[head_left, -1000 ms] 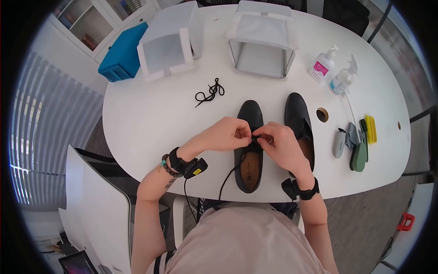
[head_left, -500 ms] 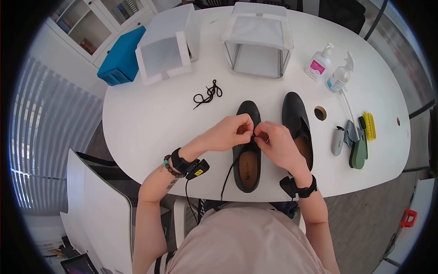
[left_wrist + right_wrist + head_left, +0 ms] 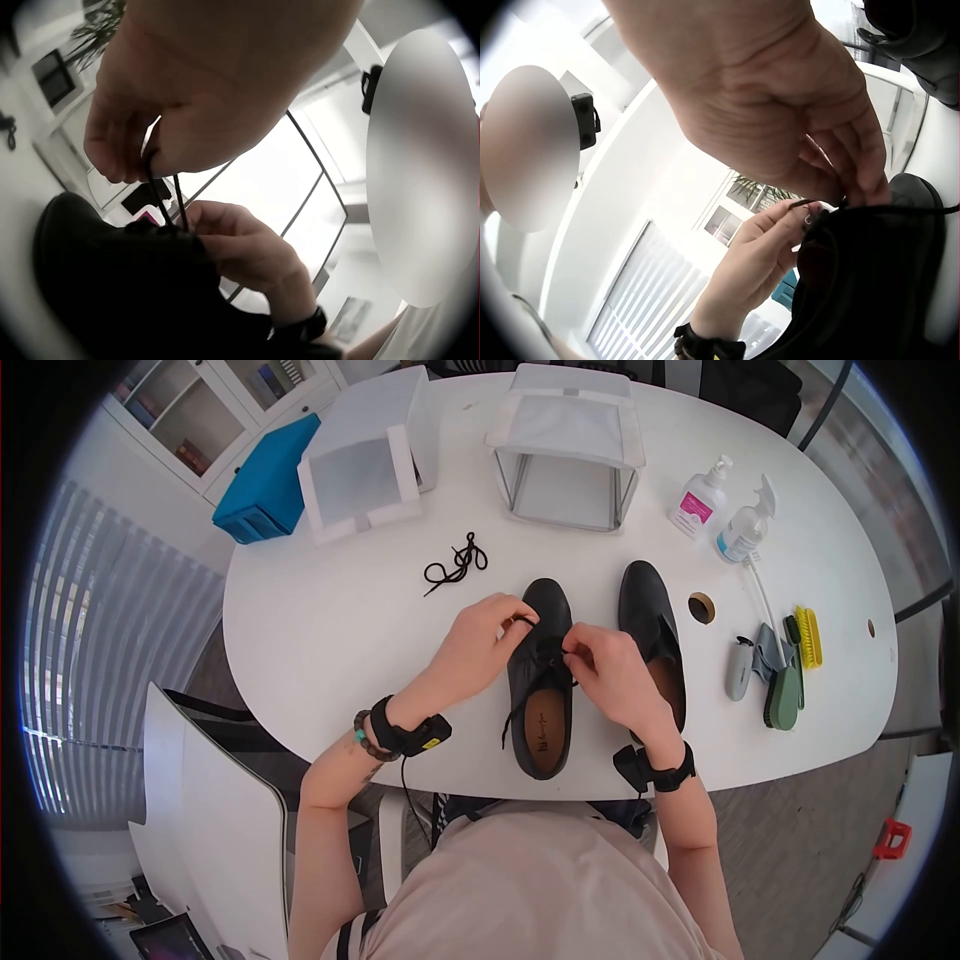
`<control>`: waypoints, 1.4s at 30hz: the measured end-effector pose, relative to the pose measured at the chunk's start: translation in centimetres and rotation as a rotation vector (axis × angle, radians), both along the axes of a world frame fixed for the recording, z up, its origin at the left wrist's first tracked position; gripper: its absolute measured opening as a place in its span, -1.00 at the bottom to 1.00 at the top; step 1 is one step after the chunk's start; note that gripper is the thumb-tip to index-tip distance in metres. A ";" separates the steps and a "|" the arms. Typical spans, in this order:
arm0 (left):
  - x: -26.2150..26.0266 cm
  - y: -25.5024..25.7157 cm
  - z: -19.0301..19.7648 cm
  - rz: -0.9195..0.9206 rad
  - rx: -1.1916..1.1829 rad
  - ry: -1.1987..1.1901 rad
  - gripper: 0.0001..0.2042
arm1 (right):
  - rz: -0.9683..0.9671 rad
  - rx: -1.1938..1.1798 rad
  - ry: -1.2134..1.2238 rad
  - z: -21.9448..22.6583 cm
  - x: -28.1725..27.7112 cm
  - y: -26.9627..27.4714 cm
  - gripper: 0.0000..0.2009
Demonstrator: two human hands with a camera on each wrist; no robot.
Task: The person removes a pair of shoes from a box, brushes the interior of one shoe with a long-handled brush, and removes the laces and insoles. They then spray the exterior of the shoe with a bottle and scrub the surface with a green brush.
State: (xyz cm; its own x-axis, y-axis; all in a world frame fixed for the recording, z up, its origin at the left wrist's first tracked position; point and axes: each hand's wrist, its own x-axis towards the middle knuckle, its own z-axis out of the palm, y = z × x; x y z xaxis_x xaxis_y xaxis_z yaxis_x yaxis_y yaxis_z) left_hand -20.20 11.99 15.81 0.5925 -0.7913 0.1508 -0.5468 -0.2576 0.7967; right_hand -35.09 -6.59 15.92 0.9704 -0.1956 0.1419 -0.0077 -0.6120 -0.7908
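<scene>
Lace eyelets hidden under both hands in head view. Left hand [image 3: 487, 643] pinches a lace [image 3: 166, 201] loop, plain only in left wrist view; right hand [image 3: 607, 672] pinches lace at the shoe [image 3: 541, 682], table [image 3: 330, 620] centre. Second shoe [image 3: 650, 625] at 3 o'clock, loose lace [image 3: 456, 564] at 11.

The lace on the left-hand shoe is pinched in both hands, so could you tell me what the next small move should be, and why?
Probably draw the lace snug, hands pulling apart. The left hand and right hand each pinch a strand over the shoe, and a loose end dangles beside it.
</scene>
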 end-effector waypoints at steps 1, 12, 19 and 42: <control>0.4 0.0 -0.3 0.001 -0.001 -0.001 -0.85 | -0.001 0.012 0.009 0.0 0.0 0.0 -0.92; 1.2 1.1 0.3 -0.184 0.238 -0.277 -0.76 | -0.032 0.026 0.008 -0.6 -0.3 -0.1 -0.92; 1.3 -0.2 -0.6 -0.107 -0.064 -0.059 -0.79 | -0.024 -0.004 0.020 -0.3 -0.1 0.2 -0.92; 1.0 0.9 0.8 -0.094 0.172 0.391 -0.67 | -0.045 0.054 0.003 -1.3 -0.3 0.1 -0.90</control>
State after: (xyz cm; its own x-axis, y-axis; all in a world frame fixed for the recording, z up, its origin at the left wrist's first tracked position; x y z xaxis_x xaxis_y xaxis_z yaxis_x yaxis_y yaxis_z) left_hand -19.24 12.91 16.66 0.5030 -0.8386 -0.2094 -0.2402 -0.3683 0.8981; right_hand -35.36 -6.51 14.64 0.9608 -0.2466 0.1270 -0.0368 -0.5671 -0.8228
